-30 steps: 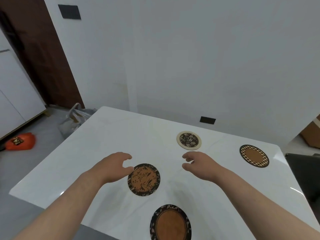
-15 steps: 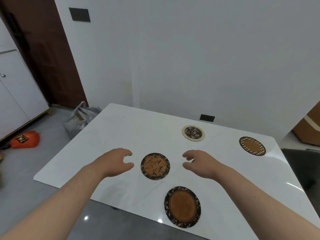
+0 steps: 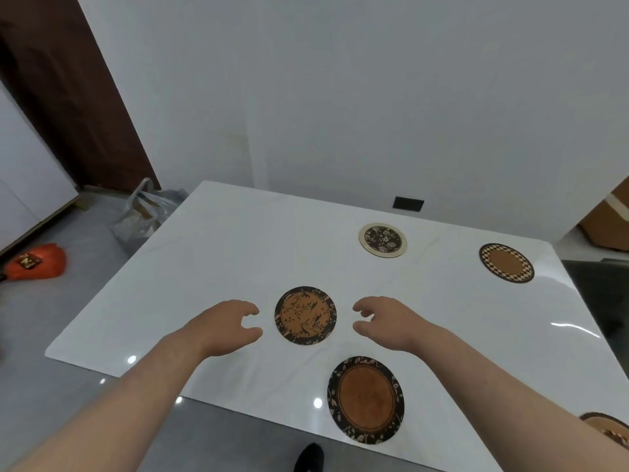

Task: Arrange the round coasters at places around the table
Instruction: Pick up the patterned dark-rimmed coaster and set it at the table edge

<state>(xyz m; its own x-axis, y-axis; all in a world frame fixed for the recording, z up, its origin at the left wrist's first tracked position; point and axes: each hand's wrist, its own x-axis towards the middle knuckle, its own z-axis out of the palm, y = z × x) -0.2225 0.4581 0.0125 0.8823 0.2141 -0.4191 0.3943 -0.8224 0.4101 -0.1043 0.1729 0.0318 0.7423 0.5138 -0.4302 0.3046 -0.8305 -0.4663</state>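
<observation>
Five round coasters show on the glossy white desk point(image 3: 211, 267). Nearest, at 5 o'clock by the right edge of view, a sliver of a brown-rimmed round coaster point(image 3: 609, 430) peeks from behind the right forearm. At 6 o'clock, close to the near desk edge, lies a round brown coaster with a black leaf-patterned border point(image 3: 366, 400). Just beyond it, at the centre, lies a round orange coaster with dark branch-and-bird print point(image 3: 305, 315). The left hand point(image 3: 226, 323) hovers at its 9 o'clock side and the right hand point(image 3: 386, 321) at its 3 o'clock side; both are empty, fingers curled and thumbs spread apart from them, neither touching the coaster. Farther off at 1 o'clock lies a round cream-rimmed coaster with a dark floral centre point(image 3: 383, 240), and at 2 o'clock, near the far right corner, a round brown coaster with a checkered border point(image 3: 506, 263). On the grey floor at 10 o'clock sit a clear plastic bag point(image 3: 144, 212) and an orange object point(image 3: 35, 262).
</observation>
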